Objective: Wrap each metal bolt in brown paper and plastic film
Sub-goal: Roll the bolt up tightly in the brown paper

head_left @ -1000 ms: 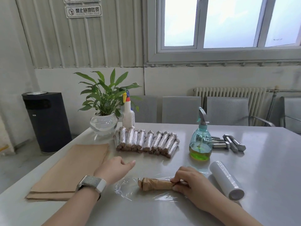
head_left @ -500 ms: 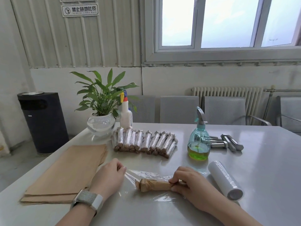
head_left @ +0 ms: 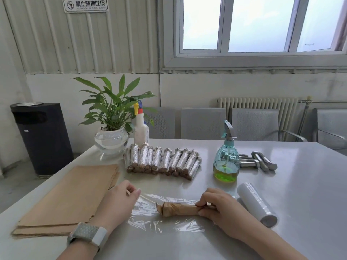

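On the near edge of the table: a left wrist wearing a watch (head_left: 88, 235) with a woven grey band.
Left hand: the left hand (head_left: 118, 201) pinches the left edge of the plastic film sheet (head_left: 150, 220) between thumb and fingertips, lifting that edge slightly off the surface.
Right hand: the right hand (head_left: 219, 208) has its fingers curled round the right end of the paper-wrapped bolt (head_left: 177, 208), gripping it.
Task piece: the paper-wrapped bolt lies lengthwise on the plastic film sheet, between the two hands, with its crumpled paper end pointing left.
Table: the white table (head_left: 304, 194) carries everything.
Left side: a stack of brown paper sheets (head_left: 69, 197) lies flat, just beside the left hand.
Right side: a film roll (head_left: 256, 203) lies on its side, just beside the right hand.
Middle: a row of finished wrapped bolts (head_left: 163, 160) lies side by side, shiny with film.
Right of the row: a teal spray bottle (head_left: 226, 162) holding green liquid stands upright; bare metal bolts (head_left: 257, 162) lie just behind and right of it.
Far left corner: a potted plant (head_left: 112, 119) in a glass bowl, with a white spray bottle (head_left: 141, 128) just beside it.
Beyond the table: grey chairs (head_left: 202, 122), a radiator (head_left: 257, 107), a black bin (head_left: 43, 137) on the floor, and a window (head_left: 259, 25).
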